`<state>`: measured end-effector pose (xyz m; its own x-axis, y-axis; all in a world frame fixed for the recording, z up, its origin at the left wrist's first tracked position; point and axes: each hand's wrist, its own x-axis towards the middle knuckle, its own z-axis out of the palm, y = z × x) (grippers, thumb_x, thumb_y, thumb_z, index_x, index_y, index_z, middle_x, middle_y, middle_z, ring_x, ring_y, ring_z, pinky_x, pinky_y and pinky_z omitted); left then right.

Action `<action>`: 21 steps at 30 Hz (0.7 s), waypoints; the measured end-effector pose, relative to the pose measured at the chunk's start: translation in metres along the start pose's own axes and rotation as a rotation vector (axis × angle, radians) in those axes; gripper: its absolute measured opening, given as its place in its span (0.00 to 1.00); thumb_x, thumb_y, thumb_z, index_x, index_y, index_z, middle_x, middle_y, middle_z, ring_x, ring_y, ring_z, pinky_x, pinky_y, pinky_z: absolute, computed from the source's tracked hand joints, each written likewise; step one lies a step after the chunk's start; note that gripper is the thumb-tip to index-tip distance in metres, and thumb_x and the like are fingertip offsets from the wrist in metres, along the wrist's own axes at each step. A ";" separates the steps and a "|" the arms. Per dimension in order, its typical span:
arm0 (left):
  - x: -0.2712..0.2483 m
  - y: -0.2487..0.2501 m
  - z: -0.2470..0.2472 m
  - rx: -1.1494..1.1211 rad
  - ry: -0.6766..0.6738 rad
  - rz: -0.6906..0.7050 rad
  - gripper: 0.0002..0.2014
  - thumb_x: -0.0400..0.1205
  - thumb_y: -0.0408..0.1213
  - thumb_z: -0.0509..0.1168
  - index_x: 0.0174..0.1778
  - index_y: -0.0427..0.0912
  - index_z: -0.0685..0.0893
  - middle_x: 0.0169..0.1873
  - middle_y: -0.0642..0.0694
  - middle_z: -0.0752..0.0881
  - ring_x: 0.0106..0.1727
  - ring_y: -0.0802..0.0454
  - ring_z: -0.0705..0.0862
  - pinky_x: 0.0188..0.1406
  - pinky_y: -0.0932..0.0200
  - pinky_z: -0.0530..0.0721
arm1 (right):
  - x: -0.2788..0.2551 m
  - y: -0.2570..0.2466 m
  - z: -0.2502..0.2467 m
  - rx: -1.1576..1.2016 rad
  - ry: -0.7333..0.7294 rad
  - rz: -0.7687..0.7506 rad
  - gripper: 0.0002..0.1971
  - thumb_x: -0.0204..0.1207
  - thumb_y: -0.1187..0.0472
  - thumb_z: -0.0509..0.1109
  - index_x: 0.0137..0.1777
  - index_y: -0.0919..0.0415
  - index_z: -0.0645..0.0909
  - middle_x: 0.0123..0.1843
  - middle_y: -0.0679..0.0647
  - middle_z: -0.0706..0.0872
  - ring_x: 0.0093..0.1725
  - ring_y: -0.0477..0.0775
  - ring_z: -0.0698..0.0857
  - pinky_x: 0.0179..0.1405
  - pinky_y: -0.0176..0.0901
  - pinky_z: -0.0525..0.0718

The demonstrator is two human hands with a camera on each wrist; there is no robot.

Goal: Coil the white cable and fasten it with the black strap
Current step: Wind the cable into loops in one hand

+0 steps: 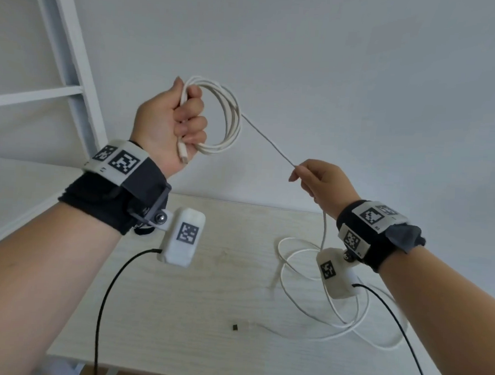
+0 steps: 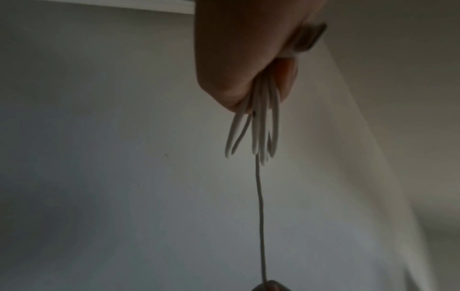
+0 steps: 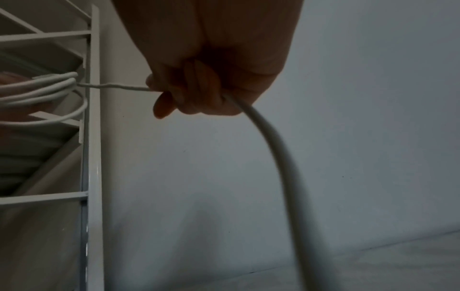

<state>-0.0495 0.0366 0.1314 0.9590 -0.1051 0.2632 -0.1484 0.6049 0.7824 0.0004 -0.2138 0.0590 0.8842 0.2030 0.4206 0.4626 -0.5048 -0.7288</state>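
Two hands coil a white cable above a pale counter.

The left hand grips several finished loops of the white cable, fingers curled tight; the right hand pinches the taut strand, slack piled on the counter. Best practice, probably: feed each new loop at matching size, untwisted. No strap is clearly identifiable.

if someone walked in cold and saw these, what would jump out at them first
First, the left hand, raised in front of the wall, fist closed round a bundle of white cable loops. From it one strand runs taut down to the right hand, which pinches it. Below, the uncoiled rest sprawls on the pale wooden table, with a small black piece near the cable's far end.
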 end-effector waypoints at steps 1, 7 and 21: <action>0.002 0.000 0.001 0.001 0.013 0.013 0.21 0.88 0.50 0.46 0.34 0.47 0.74 0.14 0.53 0.65 0.12 0.59 0.62 0.11 0.70 0.61 | -0.001 0.000 0.001 0.012 -0.004 -0.002 0.10 0.80 0.57 0.60 0.42 0.59 0.81 0.24 0.51 0.71 0.18 0.40 0.66 0.20 0.26 0.67; 0.010 0.002 0.004 0.017 0.116 0.117 0.19 0.88 0.51 0.48 0.35 0.46 0.72 0.16 0.54 0.67 0.15 0.61 0.62 0.14 0.70 0.65 | -0.008 0.003 0.005 0.009 -0.084 0.031 0.06 0.79 0.57 0.63 0.46 0.58 0.79 0.27 0.49 0.77 0.24 0.46 0.72 0.21 0.35 0.77; 0.018 -0.002 -0.004 0.182 0.346 0.350 0.18 0.89 0.45 0.49 0.34 0.43 0.71 0.17 0.54 0.75 0.17 0.56 0.72 0.23 0.64 0.78 | -0.028 0.009 0.008 0.139 -0.003 0.089 0.04 0.75 0.63 0.70 0.38 0.57 0.81 0.25 0.49 0.80 0.22 0.43 0.71 0.20 0.29 0.68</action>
<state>-0.0306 0.0369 0.1322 0.8636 0.3639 0.3489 -0.4843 0.4066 0.7747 -0.0195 -0.2167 0.0367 0.9222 0.1655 0.3494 0.3866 -0.3998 -0.8311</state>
